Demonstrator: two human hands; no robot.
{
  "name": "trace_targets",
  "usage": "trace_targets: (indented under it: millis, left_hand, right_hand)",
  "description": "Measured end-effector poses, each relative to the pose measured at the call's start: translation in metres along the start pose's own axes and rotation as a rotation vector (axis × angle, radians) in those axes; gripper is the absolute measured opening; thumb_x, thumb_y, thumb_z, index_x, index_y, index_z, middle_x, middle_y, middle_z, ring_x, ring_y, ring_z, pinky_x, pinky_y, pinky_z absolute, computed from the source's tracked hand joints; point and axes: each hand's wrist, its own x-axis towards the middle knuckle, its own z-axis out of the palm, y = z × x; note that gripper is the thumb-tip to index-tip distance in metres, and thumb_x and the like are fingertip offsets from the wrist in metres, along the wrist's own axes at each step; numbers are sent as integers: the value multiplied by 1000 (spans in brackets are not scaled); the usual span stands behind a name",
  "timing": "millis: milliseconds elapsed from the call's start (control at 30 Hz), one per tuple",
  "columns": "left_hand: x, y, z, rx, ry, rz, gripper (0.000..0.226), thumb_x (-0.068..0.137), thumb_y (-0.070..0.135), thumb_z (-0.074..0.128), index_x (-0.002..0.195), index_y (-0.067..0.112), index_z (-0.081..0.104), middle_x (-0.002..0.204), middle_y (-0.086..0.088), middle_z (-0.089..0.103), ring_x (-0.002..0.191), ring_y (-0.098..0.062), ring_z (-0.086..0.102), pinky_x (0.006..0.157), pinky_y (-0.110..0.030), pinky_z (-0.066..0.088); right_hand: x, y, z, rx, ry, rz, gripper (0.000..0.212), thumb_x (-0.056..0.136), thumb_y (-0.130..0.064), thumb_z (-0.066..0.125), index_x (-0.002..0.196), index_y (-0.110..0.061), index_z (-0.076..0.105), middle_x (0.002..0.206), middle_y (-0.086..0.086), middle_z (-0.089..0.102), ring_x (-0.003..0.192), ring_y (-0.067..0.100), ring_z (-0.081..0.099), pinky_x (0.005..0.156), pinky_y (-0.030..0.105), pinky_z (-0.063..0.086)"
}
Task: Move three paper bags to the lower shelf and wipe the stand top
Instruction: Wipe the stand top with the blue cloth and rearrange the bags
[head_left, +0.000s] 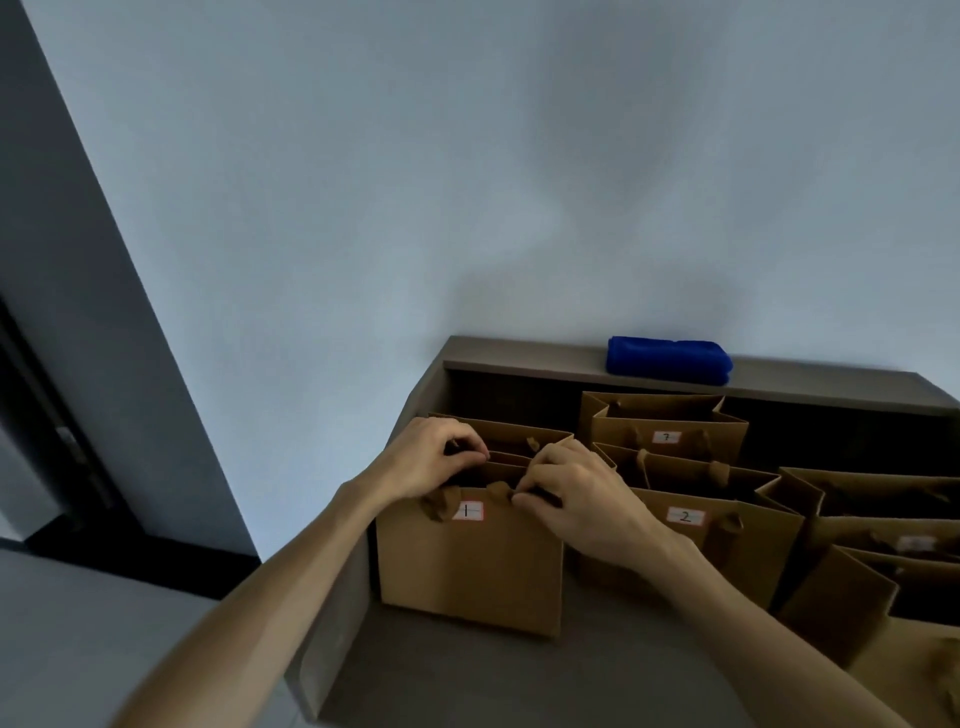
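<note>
both hands at bag 1 (470, 561): left hand (431, 454) and right hand (571, 493) pinched on its rope handles (441, 504); light, crushable paper, so lift by those.

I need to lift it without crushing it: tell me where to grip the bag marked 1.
Take the bag marked 1 by its rope handles at the open top rim, coming from above. It stands upright, its paper walls are thin, and both hands, left and right, are at that rim already.
</note>
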Motion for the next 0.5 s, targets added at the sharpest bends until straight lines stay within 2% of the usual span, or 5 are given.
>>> trace_targets:
  millis: [100, 200, 400, 500]
  left_hand:
    - [0, -1, -2, -42, -52, 8, 10, 92, 33, 61, 99, 32, 68, 97, 19, 63, 92, 0, 60, 79, -15, 48]
    - [1, -4, -7, -84, -105, -16, 11, 93, 38, 58, 102, 34, 62, 103, 14, 64, 95, -4, 62, 80, -21, 53]
    - [10, -2, -11, -5, -157, -3, 15, 93, 34, 60, 107, 32, 65, 106, 12, 65, 94, -3, 61, 82, -22, 52]
    - [14, -3, -8, 5, -236, 12, 13, 91, 31, 62, 104, 32, 67, 103, 15, 66, 93, -2, 61, 83, -19, 49]
  right_hand:
    - [-5, 0, -2, 12, -26, -54, 23, 97, -43, 54, 112, -33, 67, 117, -13, 55, 110, 5, 44, 96, 28, 43]
    - [-20, -3, 0, 15, 5, -136, 24, 95, -45, 51, 108, -33, 67, 114, -13, 57, 105, 3, 47, 90, 28, 46]
    - [-43, -9, 5, 63, 112, -212, 21, 94, -41, 54, 100, -30, 70, 109, -11, 61, 107, 6, 53, 86, 30, 53]
    - [-47, -11, 5, 69, 124, -227, 22, 94, -41, 54, 100, -29, 71, 108, -11, 63, 106, 5, 54, 85, 30, 53]
